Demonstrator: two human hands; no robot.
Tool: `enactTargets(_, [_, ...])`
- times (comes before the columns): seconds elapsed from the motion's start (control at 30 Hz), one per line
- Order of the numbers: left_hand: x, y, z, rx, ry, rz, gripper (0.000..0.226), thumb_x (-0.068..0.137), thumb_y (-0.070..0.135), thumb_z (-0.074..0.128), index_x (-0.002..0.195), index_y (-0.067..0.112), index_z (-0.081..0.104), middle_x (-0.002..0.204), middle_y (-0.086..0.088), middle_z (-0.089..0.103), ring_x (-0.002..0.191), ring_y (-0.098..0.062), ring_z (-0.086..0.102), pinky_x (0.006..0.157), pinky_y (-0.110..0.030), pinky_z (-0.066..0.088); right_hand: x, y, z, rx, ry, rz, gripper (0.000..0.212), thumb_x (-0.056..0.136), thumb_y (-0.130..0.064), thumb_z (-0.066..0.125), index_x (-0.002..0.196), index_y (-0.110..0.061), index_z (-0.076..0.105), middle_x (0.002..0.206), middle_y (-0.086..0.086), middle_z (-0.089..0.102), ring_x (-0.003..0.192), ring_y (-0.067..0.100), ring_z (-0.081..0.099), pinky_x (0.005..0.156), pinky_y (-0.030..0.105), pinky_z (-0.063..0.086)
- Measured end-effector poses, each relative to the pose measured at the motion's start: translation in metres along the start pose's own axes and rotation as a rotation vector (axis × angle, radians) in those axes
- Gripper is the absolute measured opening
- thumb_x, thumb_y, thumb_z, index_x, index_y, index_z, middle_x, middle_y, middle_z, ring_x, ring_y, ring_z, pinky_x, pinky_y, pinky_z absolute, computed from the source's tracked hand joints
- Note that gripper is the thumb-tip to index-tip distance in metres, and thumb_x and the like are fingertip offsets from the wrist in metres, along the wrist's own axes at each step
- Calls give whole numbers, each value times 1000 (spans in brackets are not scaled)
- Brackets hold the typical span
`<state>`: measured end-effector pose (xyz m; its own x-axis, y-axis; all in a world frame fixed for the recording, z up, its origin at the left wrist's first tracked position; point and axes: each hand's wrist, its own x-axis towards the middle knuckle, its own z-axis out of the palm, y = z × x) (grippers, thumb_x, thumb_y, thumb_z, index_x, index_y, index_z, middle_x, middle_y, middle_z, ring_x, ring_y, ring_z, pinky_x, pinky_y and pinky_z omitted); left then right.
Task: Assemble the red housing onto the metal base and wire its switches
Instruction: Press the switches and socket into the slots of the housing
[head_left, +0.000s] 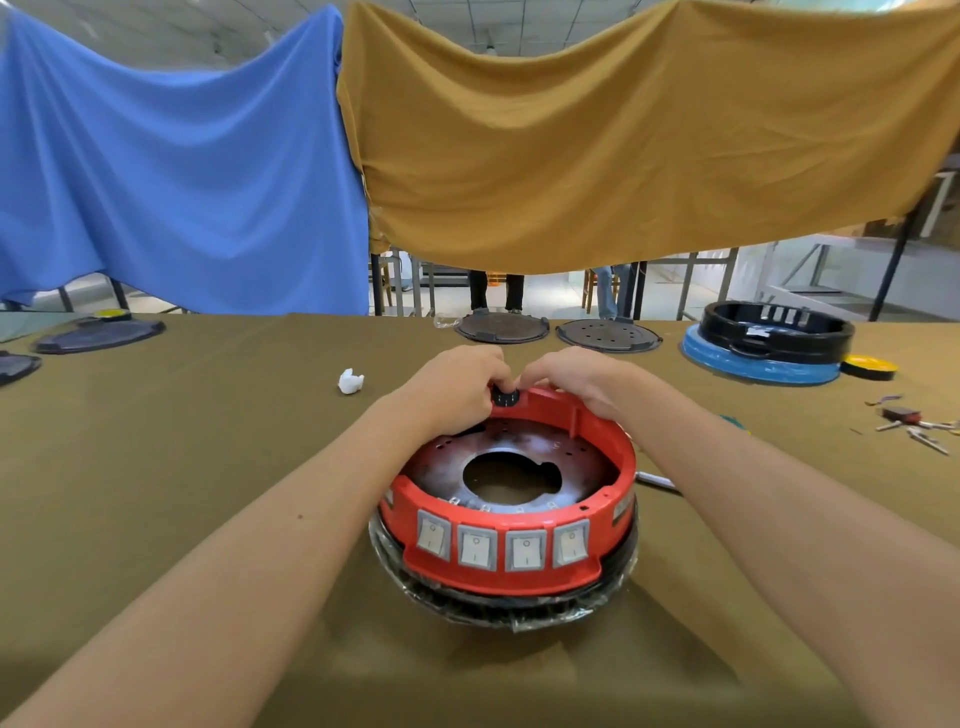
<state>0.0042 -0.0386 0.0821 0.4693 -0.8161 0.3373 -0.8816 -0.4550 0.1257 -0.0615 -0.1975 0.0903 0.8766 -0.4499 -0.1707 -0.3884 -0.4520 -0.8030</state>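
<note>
A round red housing (519, 577) sits in front of me on a black, plastic-wrapped ring (498, 613). Several grey rocker switches (475, 545) line its near wall. Inside it lies the metal base (576, 462), a dark disc with a large centre hole. At the housing's far rim my left hand (452, 389) pinches a small black part (505, 397) against the rim. My right hand (576, 382) grips the same far rim just to the right, fingers curled over it. A white wire (657, 480) pokes out by the housing's right side.
The olive-covered table (208, 467) carries a crumpled white scrap (350, 382), dark round plates (608, 335) at the far edge, a black housing on a blue ring (769, 343) at far right, and loose wire connectors (914, 426). Blue and mustard cloths hang behind.
</note>
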Motion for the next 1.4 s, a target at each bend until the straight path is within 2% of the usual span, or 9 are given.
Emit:
enactTargets(0.17, [5, 3, -5, 63, -91, 12, 33, 88, -2, 52, 106, 15, 74, 104, -1, 58, 99, -26, 56, 87, -43, 46, -2, -13, 0, -13, -85, 77, 35, 75, -25, 69, 107, -12, 65, 108, 11, 65, 95, 30, 60, 79, 39, 49])
enactTargets(0.3, [10, 4, -6, 59, -109, -1, 33, 88, -2, 52, 107, 14, 73, 98, 3, 53, 100, -26, 56, 88, -40, 46, -1, -20, 0, -34, -88, 76, 31, 78, -20, 67, 107, -12, 63, 110, 10, 62, 99, 27, 56, 94, 44, 47])
enactTargets(0.4, [7, -2, -5, -70, -80, -24, 40, 88, -6, 47, 108, 14, 76, 106, -4, 62, 101, -25, 57, 92, -36, 44, -2, -16, 0, -11, -99, 99, 31, 76, -23, 71, 104, -11, 64, 106, 10, 66, 100, 31, 61, 97, 49, 48])
enactTargets(0.5, [-4, -11, -3, -213, -35, -65, 43, 87, -4, 48, 113, 18, 75, 109, 3, 65, 100, -13, 56, 90, -19, 38, -1, -6, 0, 76, -110, 89, 32, 78, -27, 73, 105, -10, 68, 99, 13, 73, 87, 31, 69, 88, 48, 55])
enactTargets(0.63, [-5, -17, 0, -335, 28, -198, 21, 92, 13, 59, 107, 23, 71, 96, 14, 66, 92, -7, 62, 76, -18, 45, 2, 2, 0, 114, -111, 52, 32, 77, -33, 81, 101, -13, 73, 98, 12, 75, 90, 32, 72, 86, 49, 57])
enactTargets(0.77, [6, -16, 3, -351, -39, -306, 20, 94, 34, 67, 100, 18, 75, 95, 6, 68, 94, -12, 60, 80, -25, 42, 2, -2, 2, 15, -72, 47, 32, 76, -37, 78, 97, -16, 69, 98, 11, 73, 91, 32, 70, 89, 48, 55])
enactTargets(0.97, [22, -13, 2, -544, -118, -553, 14, 88, 26, 74, 75, 27, 70, 102, 5, 63, 103, -19, 53, 88, -33, 36, 2, -8, 3, -21, -103, 95, 34, 77, -34, 75, 101, -13, 64, 105, 15, 71, 95, 35, 68, 93, 51, 52])
enactTargets(1.2, [28, -10, 4, -519, -157, -587, 19, 94, 20, 68, 76, 26, 66, 115, -3, 64, 107, -22, 52, 91, -32, 37, 7, -7, 5, -26, -30, 28, 29, 77, -29, 75, 100, -13, 67, 107, 12, 66, 94, 31, 64, 76, 39, 51])
enactTargets(1.4, [17, -16, -3, -554, -200, -627, 10, 90, 37, 72, 89, 27, 71, 134, -2, 59, 129, -26, 46, 113, -45, 33, 3, 7, 2, 37, -2, -61, 43, 74, -39, 81, 108, -14, 73, 111, 8, 69, 102, 29, 64, 96, 45, 51])
